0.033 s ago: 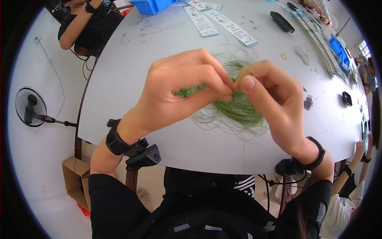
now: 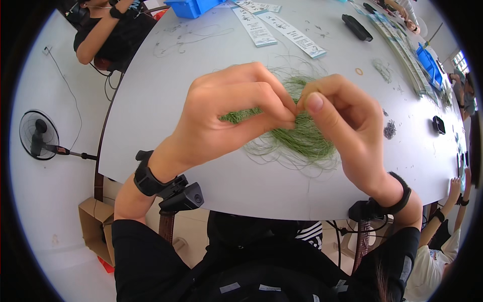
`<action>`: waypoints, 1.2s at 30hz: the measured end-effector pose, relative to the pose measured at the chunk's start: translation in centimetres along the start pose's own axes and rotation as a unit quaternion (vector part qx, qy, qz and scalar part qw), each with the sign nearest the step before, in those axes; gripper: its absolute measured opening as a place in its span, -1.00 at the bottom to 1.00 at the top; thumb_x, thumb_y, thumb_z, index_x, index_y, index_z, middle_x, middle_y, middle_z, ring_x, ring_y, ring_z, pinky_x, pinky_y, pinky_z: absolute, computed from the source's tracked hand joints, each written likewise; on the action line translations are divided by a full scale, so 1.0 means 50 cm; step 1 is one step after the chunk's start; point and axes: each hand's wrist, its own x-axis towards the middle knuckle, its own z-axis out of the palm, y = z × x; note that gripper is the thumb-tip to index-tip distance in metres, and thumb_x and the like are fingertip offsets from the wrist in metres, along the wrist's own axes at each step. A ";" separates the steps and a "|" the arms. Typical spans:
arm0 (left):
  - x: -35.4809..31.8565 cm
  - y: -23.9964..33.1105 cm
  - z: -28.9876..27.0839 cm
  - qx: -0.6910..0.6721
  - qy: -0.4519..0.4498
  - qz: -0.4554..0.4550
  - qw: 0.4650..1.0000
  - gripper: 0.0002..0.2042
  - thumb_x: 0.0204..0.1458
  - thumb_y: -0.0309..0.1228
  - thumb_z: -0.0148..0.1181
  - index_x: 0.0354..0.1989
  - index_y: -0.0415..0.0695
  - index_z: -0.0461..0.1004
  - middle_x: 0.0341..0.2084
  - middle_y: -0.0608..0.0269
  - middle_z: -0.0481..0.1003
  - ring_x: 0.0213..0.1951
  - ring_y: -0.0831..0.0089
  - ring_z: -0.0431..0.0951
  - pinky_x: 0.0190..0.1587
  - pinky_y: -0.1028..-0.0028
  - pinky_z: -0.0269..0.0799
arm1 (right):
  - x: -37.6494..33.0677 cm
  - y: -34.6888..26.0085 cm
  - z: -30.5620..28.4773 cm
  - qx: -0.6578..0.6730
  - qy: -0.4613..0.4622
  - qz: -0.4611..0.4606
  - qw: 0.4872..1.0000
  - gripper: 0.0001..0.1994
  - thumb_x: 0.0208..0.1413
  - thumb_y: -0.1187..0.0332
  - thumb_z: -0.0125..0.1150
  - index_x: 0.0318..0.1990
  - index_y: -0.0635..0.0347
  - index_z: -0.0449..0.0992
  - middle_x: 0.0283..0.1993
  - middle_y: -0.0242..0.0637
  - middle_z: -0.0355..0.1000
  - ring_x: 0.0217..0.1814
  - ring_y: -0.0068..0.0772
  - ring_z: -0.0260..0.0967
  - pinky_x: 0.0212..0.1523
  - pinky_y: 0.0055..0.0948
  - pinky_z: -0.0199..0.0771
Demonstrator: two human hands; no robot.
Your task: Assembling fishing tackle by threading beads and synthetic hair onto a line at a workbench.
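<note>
Over a tangled heap of fine green line on the table, both my hands meet fingertip to fingertip. My left hand is closed in a pinch, thumb against fingers. My right hand pinches too, its thumb and index finger touching the left fingertips. Whatever lies between the fingers is too small or hidden to name. Loose strands curl out from the heap on several sides, and part of it is hidden behind my hands. To the right lies a small pile of dark, thin metal bits, possibly hooks.
Printed card strips and a blue bin are at the far side. A black case, a tan ring and long strips lie right. Several people sit around the table. A fan stands left.
</note>
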 end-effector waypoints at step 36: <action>-0.001 0.012 -0.001 0.001 0.022 0.029 0.999 -0.81 -0.33 -0.70 0.32 -0.51 -0.18 0.50 -0.45 0.18 0.48 -0.47 0.52 0.47 -0.48 0.62 0.36 | -0.009 -0.015 -0.007 -0.134 0.003 -0.072 0.988 -0.93 0.10 0.52 0.02 -0.31 0.34 0.39 -0.51 -0.46 0.34 -0.57 -0.83 0.05 -0.57 -0.76 -0.03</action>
